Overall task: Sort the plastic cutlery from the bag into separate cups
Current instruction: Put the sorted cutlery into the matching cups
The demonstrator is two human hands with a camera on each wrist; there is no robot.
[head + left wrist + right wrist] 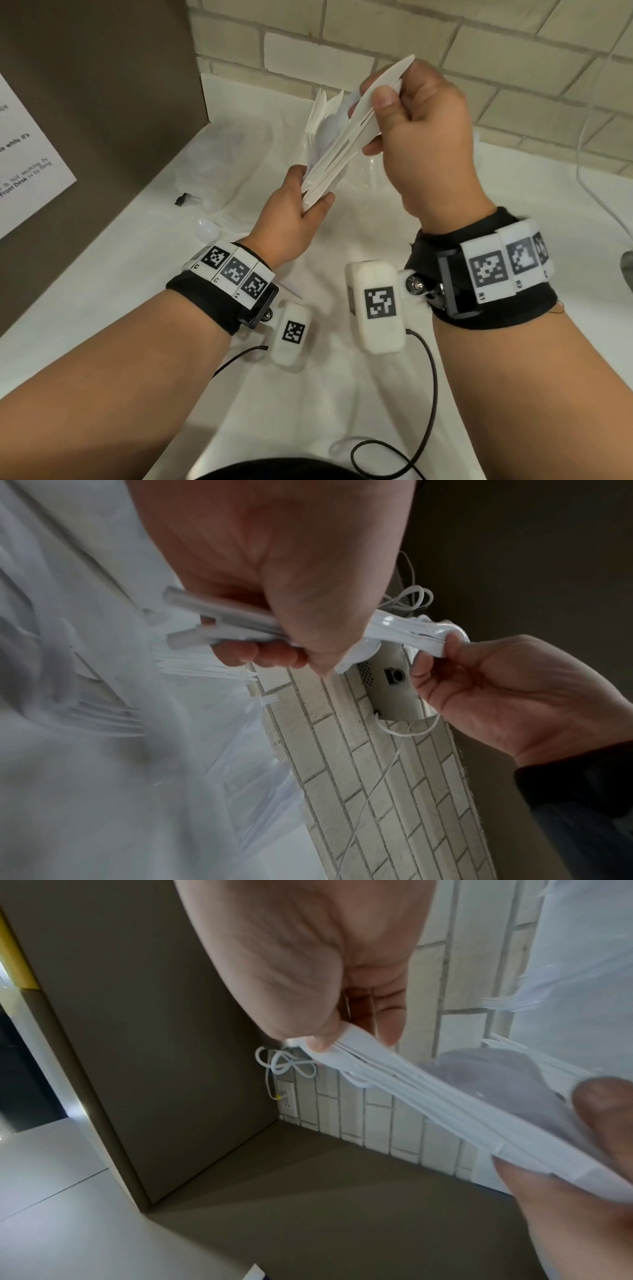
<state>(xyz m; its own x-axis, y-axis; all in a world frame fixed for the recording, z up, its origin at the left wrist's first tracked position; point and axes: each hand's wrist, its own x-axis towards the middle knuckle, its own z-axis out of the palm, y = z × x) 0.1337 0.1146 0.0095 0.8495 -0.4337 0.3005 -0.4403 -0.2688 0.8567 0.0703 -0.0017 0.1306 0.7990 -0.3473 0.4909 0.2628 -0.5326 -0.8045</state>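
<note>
Both hands hold one bundle of white plastic cutlery [337, 150] above the white counter [342, 394]. My left hand [317, 200] grips the handle ends at the bottom. My right hand [378, 102] pinches the upper ends of several pieces between thumb and fingers. The left wrist view shows the handles [205, 620] sticking out of my left fist and the right hand [441, 653] pinching the far ends. In the right wrist view the pieces [428, 1104] fan out from the pinch. A crumpled clear bag [222, 154] lies at the left with a loose spoon [207, 229] beside it. Faintly, a clear cup [371, 178] stands behind the hands.
A brown cabinet panel with a paper notice [27, 154] closes off the left side. A pale brick wall [513, 68] runs along the back, and a white cable [589, 137] hangs down it at the right. Forks [113, 721] show through clear plastic.
</note>
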